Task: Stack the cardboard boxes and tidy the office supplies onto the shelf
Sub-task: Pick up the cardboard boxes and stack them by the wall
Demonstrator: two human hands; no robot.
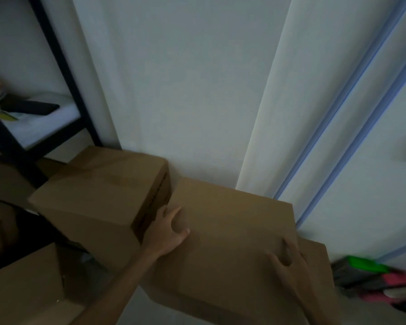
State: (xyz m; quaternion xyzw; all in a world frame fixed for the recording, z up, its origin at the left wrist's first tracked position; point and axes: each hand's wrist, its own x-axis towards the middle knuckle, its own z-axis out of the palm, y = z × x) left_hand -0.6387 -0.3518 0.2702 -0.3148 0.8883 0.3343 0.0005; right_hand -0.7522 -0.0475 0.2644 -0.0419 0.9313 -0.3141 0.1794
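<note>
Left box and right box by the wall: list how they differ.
The left box bears dark print on its side; the right box shows none. The left hand and right hand rest on the right box, not atop the left box. Both are closed brown cardboard.

Large cardboard box (232,231) backs up near the wall (185,90). Printed box (99,195) is just beside its left side, and the left hand (169,231) fills that narrow gap. Open room above both box tops. Black shelf post (63,73) blocks upper left, coloured clutter (373,277) lower right.

Cardboard boxes (99,195) perhaps five; hands (171,231) two; shelf (45,127) one.
</note>
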